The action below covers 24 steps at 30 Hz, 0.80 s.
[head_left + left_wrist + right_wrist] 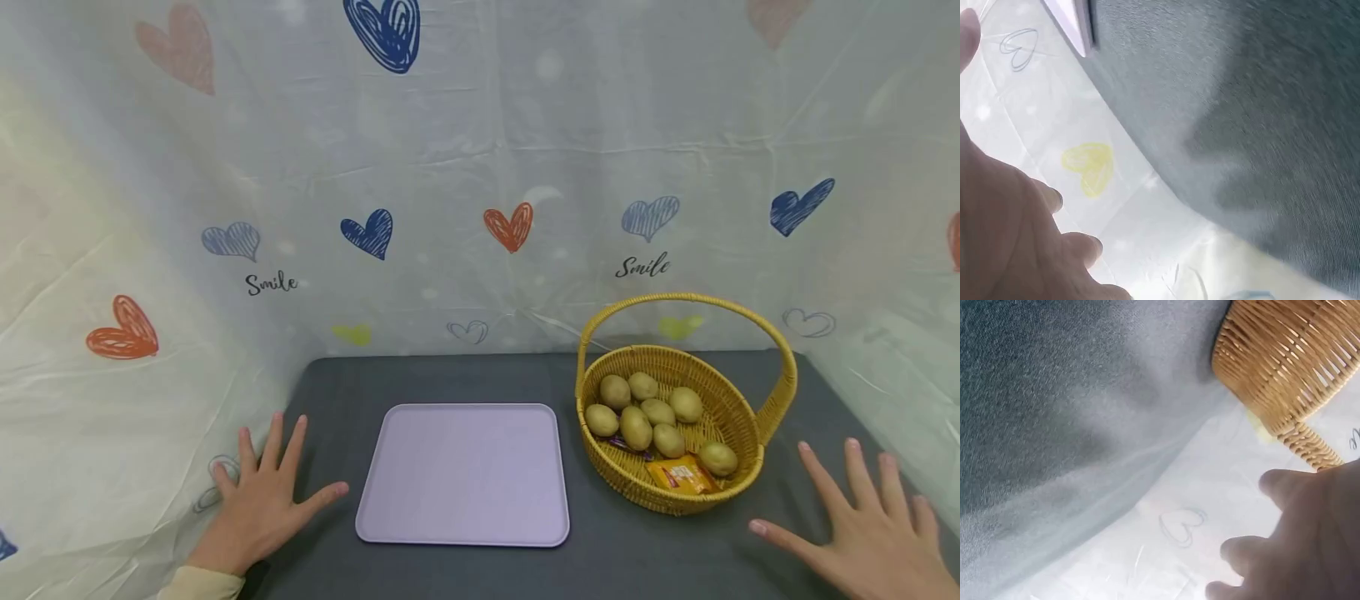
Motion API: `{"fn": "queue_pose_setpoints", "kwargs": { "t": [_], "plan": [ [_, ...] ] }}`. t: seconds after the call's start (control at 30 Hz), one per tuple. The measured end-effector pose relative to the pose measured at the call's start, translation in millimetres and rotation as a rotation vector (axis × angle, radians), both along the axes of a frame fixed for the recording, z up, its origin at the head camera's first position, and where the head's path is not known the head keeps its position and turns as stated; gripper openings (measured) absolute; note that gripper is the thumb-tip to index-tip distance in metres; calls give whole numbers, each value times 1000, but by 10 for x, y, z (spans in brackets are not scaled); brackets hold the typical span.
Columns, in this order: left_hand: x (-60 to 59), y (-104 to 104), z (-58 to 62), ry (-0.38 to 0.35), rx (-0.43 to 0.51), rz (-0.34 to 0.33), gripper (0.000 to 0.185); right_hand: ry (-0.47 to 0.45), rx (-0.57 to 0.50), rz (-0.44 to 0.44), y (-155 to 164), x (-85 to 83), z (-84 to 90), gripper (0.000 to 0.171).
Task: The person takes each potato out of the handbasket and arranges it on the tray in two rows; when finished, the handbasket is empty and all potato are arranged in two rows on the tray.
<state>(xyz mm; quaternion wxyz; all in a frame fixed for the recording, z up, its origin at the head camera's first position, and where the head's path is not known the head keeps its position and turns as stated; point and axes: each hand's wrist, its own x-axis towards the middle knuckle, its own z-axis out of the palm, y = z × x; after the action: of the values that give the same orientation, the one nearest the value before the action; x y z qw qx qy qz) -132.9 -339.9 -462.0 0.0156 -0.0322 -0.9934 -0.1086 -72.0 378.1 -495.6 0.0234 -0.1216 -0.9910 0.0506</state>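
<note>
In the head view my left hand [262, 504] is spread above the table's left side, holding nothing; its thumb points toward a pale lilac tray [465, 475]. My right hand [873, 529], also with fingers spread and nothing held, is at the right, nearest to a yellow wicker basket [622, 487] with a tall handle. Several potatoes [636, 427] lie in the basket, along with an orange packet [682, 475] and a purple wrapper [628, 447] partly hidden beneath them. The right wrist view shows the basket's woven side [1291, 362] beyond the fingers.
A dark grey cloth covers the table [480, 379]. Behind it and at both sides hangs a whitish curtain [450, 167] printed with hearts and the word Smile. The tray lies left of the basket, with a strip of table between them.
</note>
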Motion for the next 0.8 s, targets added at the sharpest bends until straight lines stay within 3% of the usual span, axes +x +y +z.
{"fn": "queue_pose_setpoints", "kwargs": {
  "t": [0.17,0.43,0.63,0.73,0.8],
  "plan": [
    [-53,105,-38,-9,54,9,123,45,-15,79,-47,-38,102,137],
    [-217,358,-107,-68,252,-7,115,105,-47,134,-211,-120,392,128],
    [-353,562,-69,-82,289,-24,93,136,-111,193,-409,-151,635,109],
    [-433,624,-83,-80,286,-22,77,212,-122,269,-518,-211,724,96],
    [-477,645,-107,-120,328,-9,69,248,-124,328,-585,-271,802,88]
  ]
}}
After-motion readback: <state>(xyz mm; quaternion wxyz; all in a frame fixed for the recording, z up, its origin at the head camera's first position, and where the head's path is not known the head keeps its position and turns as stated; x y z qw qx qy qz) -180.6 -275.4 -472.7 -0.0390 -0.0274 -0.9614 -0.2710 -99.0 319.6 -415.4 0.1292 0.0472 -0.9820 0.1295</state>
